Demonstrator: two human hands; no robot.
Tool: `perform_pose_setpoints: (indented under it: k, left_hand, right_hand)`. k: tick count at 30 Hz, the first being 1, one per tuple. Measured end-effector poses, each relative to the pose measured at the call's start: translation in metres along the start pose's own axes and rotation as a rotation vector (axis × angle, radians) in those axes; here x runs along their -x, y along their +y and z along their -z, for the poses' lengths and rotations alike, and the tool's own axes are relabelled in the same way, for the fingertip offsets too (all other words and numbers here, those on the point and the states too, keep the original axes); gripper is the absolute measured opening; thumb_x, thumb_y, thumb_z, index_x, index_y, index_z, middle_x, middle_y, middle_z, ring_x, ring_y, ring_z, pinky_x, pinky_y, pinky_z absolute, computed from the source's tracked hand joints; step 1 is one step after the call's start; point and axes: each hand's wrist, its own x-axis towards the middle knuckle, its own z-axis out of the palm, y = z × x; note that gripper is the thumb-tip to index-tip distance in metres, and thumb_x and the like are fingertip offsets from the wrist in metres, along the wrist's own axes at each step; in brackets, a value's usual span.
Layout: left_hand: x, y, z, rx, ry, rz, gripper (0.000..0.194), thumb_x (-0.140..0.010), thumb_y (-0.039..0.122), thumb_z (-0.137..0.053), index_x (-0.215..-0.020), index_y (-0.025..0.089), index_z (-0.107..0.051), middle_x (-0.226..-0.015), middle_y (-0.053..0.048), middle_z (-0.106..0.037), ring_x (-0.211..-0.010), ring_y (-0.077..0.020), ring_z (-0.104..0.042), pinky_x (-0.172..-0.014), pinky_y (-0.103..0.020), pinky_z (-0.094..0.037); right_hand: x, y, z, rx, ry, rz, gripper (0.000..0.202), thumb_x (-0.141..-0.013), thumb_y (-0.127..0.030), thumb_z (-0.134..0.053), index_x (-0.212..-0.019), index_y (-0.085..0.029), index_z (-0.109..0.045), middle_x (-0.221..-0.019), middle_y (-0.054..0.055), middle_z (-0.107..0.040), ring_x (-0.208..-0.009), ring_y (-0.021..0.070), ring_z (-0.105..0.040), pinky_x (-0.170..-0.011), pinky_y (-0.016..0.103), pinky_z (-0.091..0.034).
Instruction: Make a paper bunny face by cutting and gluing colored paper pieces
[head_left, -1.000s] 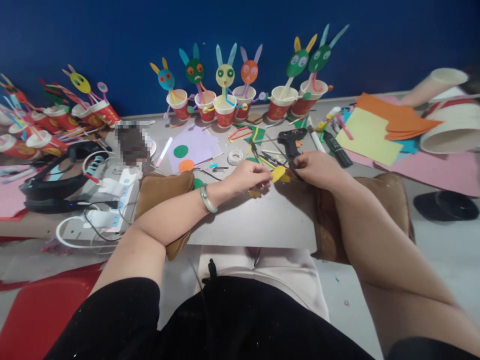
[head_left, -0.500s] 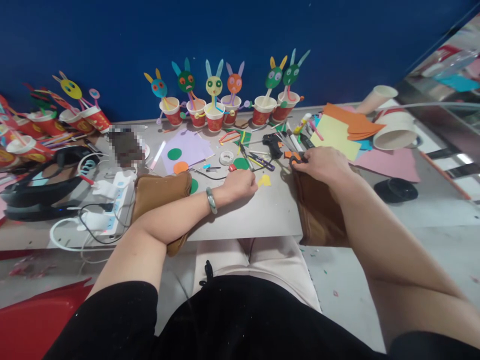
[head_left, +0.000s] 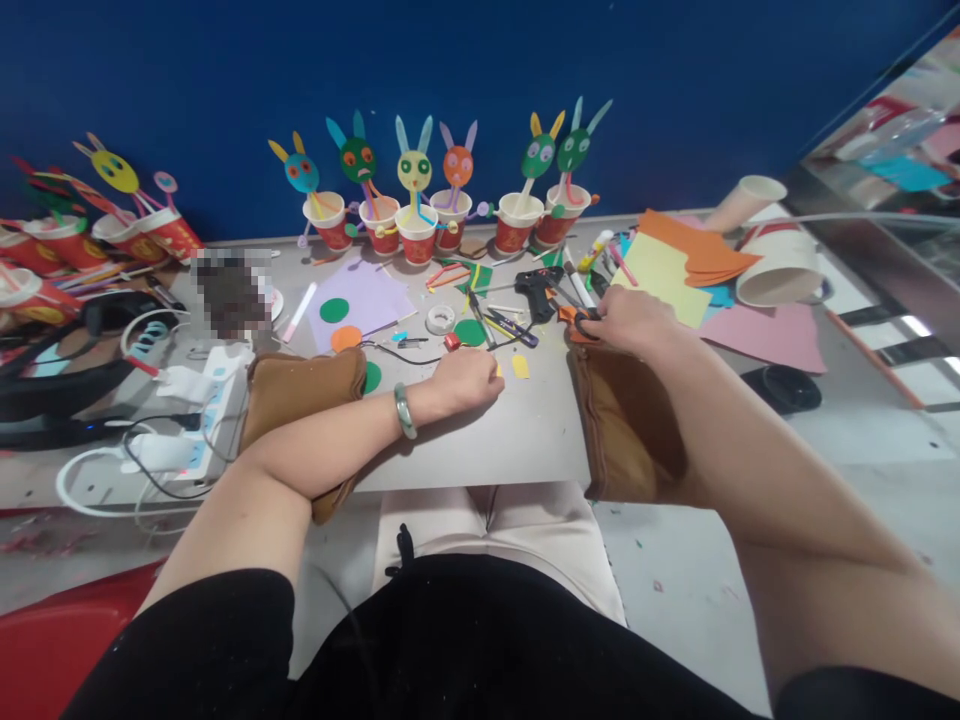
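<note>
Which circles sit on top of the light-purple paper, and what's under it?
A green paper circle, plus an orange paper circle at its lower edge. Whatever is under the light-purple paper is covered, so can't be seen.

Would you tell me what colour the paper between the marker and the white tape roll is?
The paper is pale purple, best seen in the head view.

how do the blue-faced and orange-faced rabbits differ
The blue-faced rabbit has yellow-orange ears; the orange-faced rabbit has lilac ones.
The blue-faced rabbit's eyes are orange, the orange-faced rabbit's pale.
The blue-faced rabbit's cup is in front view; the orange-faced rabbit's cup is partly hidden by another.
Both have upright ears.
</note>
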Motion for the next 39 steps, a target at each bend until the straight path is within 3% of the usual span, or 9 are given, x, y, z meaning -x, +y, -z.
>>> perform_pose_setpoints:
  k: [5, 11, 14, 18, 20, 26, 32, 37, 39]
  left_hand:
    - [0.0, -0.001, -0.002, 0.008, -0.032, -0.033, 0.032, -0.094, 0.034, -0.057, -0.088, 0.017, -0.084, -0.09, -0.014, -0.079, -0.085, -0.0249, -0.071, -0.073, -0.035, -0.046]
    - [0.007, 0.0, 0.011, -0.01, -0.048, -0.077, 0.035, -0.097, 0.041, -0.062, -0.085, 0.016, -0.082, -0.084, -0.013, -0.077, -0.081, -0.0242, -0.068, -0.073, -0.035, -0.043]
    - [0.009, -0.003, 0.019, -0.066, 0.003, -0.043, 0.039, -0.101, 0.042, -0.057, -0.093, 0.013, -0.083, -0.091, -0.016, -0.078, -0.088, -0.0272, -0.071, -0.074, -0.036, -0.043]
    - [0.007, -0.012, 0.031, -0.139, 0.12, 0.028, 0.045, -0.107, 0.039, -0.047, -0.106, 0.011, -0.082, -0.103, -0.02, -0.079, -0.096, -0.0307, -0.073, -0.078, -0.038, -0.044]
    - [0.008, -0.017, 0.037, -0.177, 0.151, 0.036, 0.044, -0.108, 0.037, -0.047, -0.112, 0.011, -0.081, -0.107, -0.02, -0.079, -0.1, -0.0303, -0.073, -0.081, -0.037, -0.046]
    - [0.018, -0.016, 0.046, -0.242, 0.014, -0.119, 0.031, -0.102, 0.03, -0.058, -0.109, 0.013, -0.082, -0.11, -0.018, -0.079, -0.102, -0.0303, -0.072, -0.082, -0.037, -0.046]
    - [0.042, -0.01, 0.031, -0.252, -0.079, -0.378, 0.023, -0.098, 0.025, -0.067, -0.108, 0.009, -0.079, -0.102, -0.019, -0.079, -0.095, -0.0296, -0.074, -0.076, -0.037, -0.045]
    - [0.057, -0.002, 0.024, -0.299, -0.193, -0.389, 0.043, -0.098, 0.029, -0.068, -0.13, 0.001, -0.072, -0.103, -0.023, -0.081, -0.096, -0.0318, -0.077, -0.072, -0.037, -0.045]
    - [0.059, -0.001, 0.023, -0.283, -0.198, -0.37, 0.04, -0.096, 0.025, -0.068, -0.128, 0.0, -0.073, -0.103, -0.023, -0.081, -0.096, -0.0324, -0.077, -0.071, -0.037, -0.046]
  right_hand:
    - [0.004, -0.001, 0.004, 0.027, -0.034, 0.023, 0.045, -0.071, -0.02, -0.095, -0.054, -0.022, -0.054, -0.055, -0.006, -0.035, -0.06, 0.0115, -0.026, -0.068, 0.037, -0.026]
    - [0.019, -0.011, 0.011, 0.083, -0.023, 0.031, 0.022, -0.081, -0.017, -0.087, -0.068, -0.017, -0.069, -0.075, 0.012, -0.066, -0.082, 0.0239, -0.058, -0.078, 0.041, -0.032]
    - [0.025, -0.032, 0.01, 0.082, 0.018, 0.11, 0.013, -0.089, -0.023, -0.082, -0.081, -0.017, -0.074, -0.089, 0.018, -0.075, -0.094, 0.0307, -0.066, -0.082, 0.042, -0.037]
    - [0.023, -0.077, -0.007, -0.035, -0.08, 0.357, 0.018, -0.091, -0.037, -0.081, -0.081, -0.023, -0.077, -0.085, 0.01, -0.077, -0.096, 0.0309, -0.071, -0.084, 0.039, -0.046]
    - [0.016, -0.099, -0.02, -0.045, -0.092, 0.363, 0.024, -0.09, -0.046, -0.082, -0.082, -0.023, -0.079, -0.088, 0.011, -0.079, -0.102, 0.0343, -0.073, -0.088, 0.041, -0.05]
    - [0.0, -0.133, -0.045, 0.123, -0.086, 0.359, 0.035, -0.094, -0.042, -0.072, -0.111, -0.014, -0.084, -0.109, 0.023, -0.082, -0.111, 0.0414, -0.076, -0.089, 0.045, -0.054]
    - [0.008, -0.122, -0.035, 0.065, -0.082, 0.334, 0.025, -0.097, -0.032, -0.06, -0.098, -0.017, -0.08, -0.103, 0.021, -0.081, -0.106, 0.0395, -0.075, -0.085, 0.044, -0.052]
    - [0.037, -0.087, -0.019, -0.199, 0.014, 0.311, 0.014, -0.093, -0.033, -0.066, -0.082, -0.025, -0.065, -0.081, 0.01, -0.072, -0.089, 0.0335, -0.07, -0.083, 0.042, -0.047]
    - [0.056, -0.071, -0.017, -0.286, 0.041, 0.367, 0.015, -0.094, -0.034, -0.065, -0.081, -0.026, -0.06, -0.077, 0.008, -0.068, -0.083, 0.0302, -0.067, -0.082, 0.041, -0.046]
